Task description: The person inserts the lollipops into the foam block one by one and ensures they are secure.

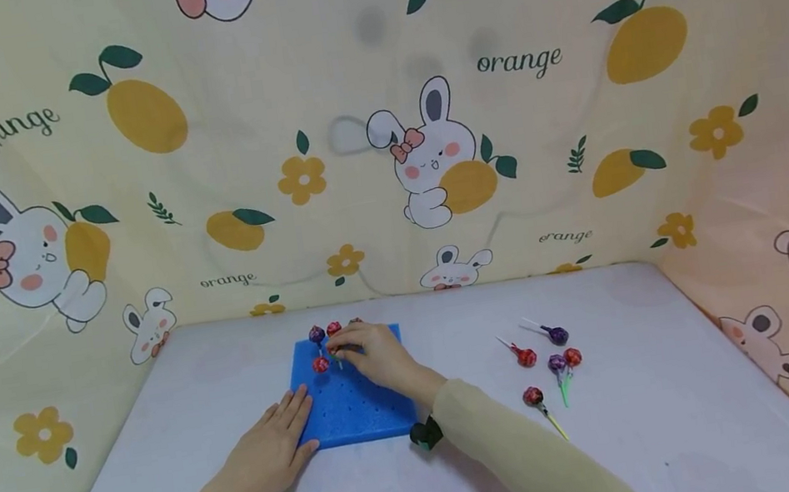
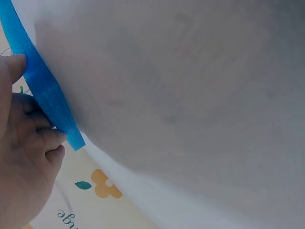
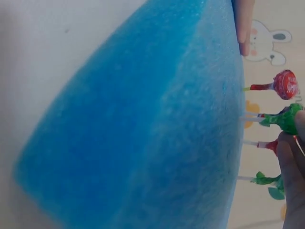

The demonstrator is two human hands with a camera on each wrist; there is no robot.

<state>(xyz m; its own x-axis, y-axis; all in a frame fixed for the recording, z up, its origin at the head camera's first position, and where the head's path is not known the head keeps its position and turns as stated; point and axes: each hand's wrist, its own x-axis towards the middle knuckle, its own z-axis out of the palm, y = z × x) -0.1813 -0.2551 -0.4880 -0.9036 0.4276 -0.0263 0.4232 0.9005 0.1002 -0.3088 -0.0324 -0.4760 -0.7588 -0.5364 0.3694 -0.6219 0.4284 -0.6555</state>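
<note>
A blue foam block (image 1: 365, 410) with small holes in its top lies on the table. My right hand (image 1: 374, 358) is over its far part and pinches a green-wrapped lollipop (image 3: 288, 119), its white stick pointing down at the foam. Around those fingers, other lollipops stand upright in the block: a purple one (image 1: 317, 334), a red one (image 1: 334, 328) behind it and another red one (image 1: 320, 365) in front. The right hand partly hides more behind it. At the block's left edge my left hand (image 1: 265, 457) rests with its fingers stretched out, touching the side.
To the right, loose lollipops lie on the white-covered table (image 1: 660, 410): a dark purple one (image 1: 558, 335), a red one (image 1: 526, 357), a purple and red pair (image 1: 572, 356) on green sticks, and a dark red one (image 1: 533, 396). A printed cloth backdrop (image 1: 338, 60) surrounds the table.
</note>
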